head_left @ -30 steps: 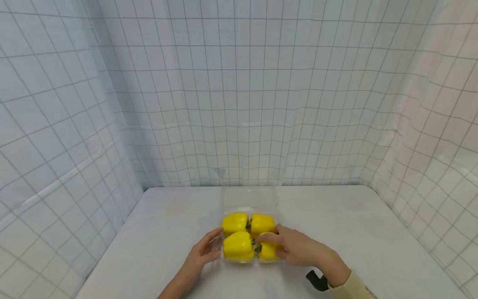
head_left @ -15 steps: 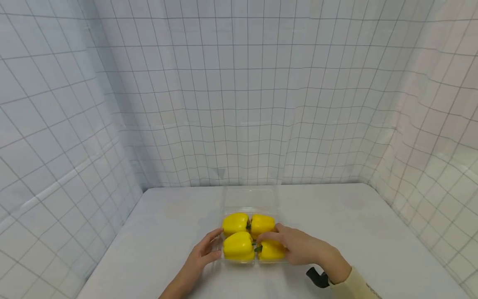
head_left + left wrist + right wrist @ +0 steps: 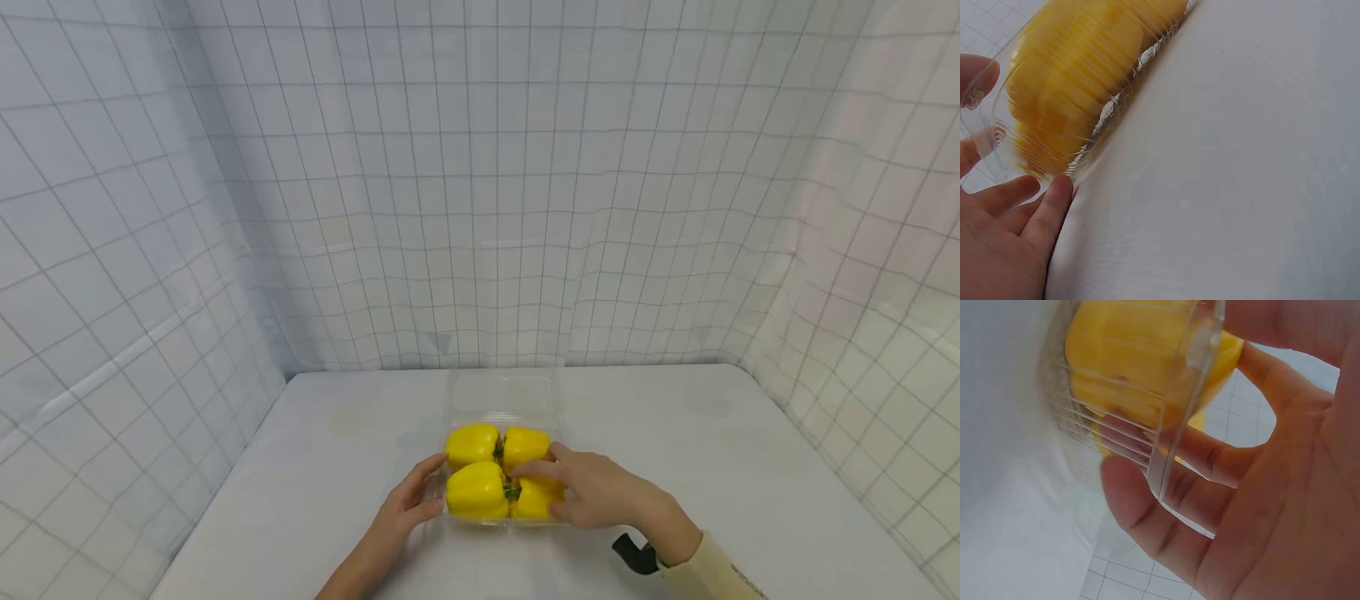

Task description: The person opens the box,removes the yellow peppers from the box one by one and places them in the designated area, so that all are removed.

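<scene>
Several yellow bell peppers fill a clear plastic clamshell box point(image 3: 477, 522), their stems turned inward. My right hand point(image 3: 600, 496) holds the front right bell pepper point(image 3: 535, 500), index finger across its top and thumb at its front. From the right wrist, other fingers of that hand reach past the clear wall point(image 3: 1179, 437) at the pepper point(image 3: 1125, 350). My left hand point(image 3: 405, 504) rests at the box's left side, beside the front left bell pepper point(image 3: 477, 490); in the left wrist view its fingertips point(image 3: 1057, 187) touch the plastic.
The clear lid point(image 3: 502, 392) lies folded back behind the peppers. A black curved piece point(image 3: 633, 554) shows by the right cuff point(image 3: 708, 571). White gridded curtains point(image 3: 495, 192) hang behind and on both sides of the white table point(image 3: 345, 433).
The front right bell pepper has shifted slightly left, its stem now against its neighbour. My right thumb has come back over its front. The left hand stays where it was.
</scene>
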`<state>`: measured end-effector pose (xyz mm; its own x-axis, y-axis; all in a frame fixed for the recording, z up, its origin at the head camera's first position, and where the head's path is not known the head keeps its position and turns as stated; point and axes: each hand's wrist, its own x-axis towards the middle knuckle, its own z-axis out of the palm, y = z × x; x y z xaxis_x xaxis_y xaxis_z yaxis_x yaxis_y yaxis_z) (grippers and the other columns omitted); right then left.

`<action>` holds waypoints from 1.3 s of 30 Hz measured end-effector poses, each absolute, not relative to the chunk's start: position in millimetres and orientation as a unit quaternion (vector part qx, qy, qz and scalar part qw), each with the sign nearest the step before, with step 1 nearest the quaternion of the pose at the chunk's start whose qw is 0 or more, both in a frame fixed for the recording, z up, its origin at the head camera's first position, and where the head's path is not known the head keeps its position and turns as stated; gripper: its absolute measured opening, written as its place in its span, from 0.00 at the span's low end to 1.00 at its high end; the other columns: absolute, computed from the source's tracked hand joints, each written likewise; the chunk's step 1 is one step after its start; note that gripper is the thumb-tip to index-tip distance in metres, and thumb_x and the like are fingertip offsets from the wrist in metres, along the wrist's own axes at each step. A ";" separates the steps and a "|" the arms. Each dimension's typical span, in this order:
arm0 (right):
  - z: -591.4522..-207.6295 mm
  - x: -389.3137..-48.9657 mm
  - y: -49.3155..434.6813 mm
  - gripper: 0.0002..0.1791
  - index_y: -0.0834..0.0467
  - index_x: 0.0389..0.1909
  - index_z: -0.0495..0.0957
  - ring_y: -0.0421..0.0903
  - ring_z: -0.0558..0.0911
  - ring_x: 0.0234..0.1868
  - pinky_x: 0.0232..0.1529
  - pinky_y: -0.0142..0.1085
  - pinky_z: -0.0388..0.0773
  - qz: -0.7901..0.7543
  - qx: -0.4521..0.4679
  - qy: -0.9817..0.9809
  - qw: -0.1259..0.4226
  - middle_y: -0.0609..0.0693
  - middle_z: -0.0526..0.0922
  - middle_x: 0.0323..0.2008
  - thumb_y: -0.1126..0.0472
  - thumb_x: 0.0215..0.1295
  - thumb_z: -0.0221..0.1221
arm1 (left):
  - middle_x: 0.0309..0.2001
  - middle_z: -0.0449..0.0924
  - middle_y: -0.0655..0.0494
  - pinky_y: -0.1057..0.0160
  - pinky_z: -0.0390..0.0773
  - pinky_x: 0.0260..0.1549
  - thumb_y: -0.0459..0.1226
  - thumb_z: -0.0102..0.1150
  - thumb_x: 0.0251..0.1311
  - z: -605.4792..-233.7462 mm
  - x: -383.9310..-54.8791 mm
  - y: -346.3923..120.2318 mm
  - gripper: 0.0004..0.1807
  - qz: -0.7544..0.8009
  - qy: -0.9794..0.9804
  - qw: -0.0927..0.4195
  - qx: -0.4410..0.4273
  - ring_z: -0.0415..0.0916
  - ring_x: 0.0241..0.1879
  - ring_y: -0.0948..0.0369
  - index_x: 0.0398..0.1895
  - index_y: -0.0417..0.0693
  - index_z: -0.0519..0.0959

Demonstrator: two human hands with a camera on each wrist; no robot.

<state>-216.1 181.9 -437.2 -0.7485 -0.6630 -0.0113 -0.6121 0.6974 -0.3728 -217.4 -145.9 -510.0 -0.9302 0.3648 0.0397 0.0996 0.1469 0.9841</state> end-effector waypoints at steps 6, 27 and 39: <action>-436.6 -217.3 177.2 0.29 0.31 0.68 0.72 0.39 0.72 0.30 0.32 0.33 0.72 -0.167 -0.342 0.923 0.046 0.43 0.69 0.44 0.42 0.66 0.63 | 0.78 0.55 0.49 0.36 0.49 0.70 0.45 0.59 0.69 -506.1 -221.2 -143.7 0.34 0.635 0.750 0.098 0.158 0.48 0.76 0.41 0.76 0.54 0.63; -434.5 -209.1 172.6 0.27 0.35 0.54 0.72 0.41 0.74 0.34 0.35 0.35 0.73 -0.238 -0.309 0.920 0.040 0.42 0.66 0.45 0.44 0.56 0.73 | 0.78 0.53 0.51 0.39 0.46 0.72 0.44 0.59 0.69 -513.4 -221.4 -144.9 0.34 0.641 0.743 0.110 0.159 0.45 0.77 0.46 0.76 0.55 0.62; -435.0 -207.7 166.6 0.29 0.38 0.52 0.71 0.41 0.74 0.34 0.39 0.37 0.74 -0.234 -0.291 0.927 0.004 0.40 0.68 0.44 0.44 0.51 0.75 | 0.78 0.53 0.47 0.38 0.49 0.71 0.45 0.59 0.69 -511.0 -218.7 -146.3 0.35 0.624 0.757 0.108 0.159 0.44 0.77 0.44 0.77 0.53 0.61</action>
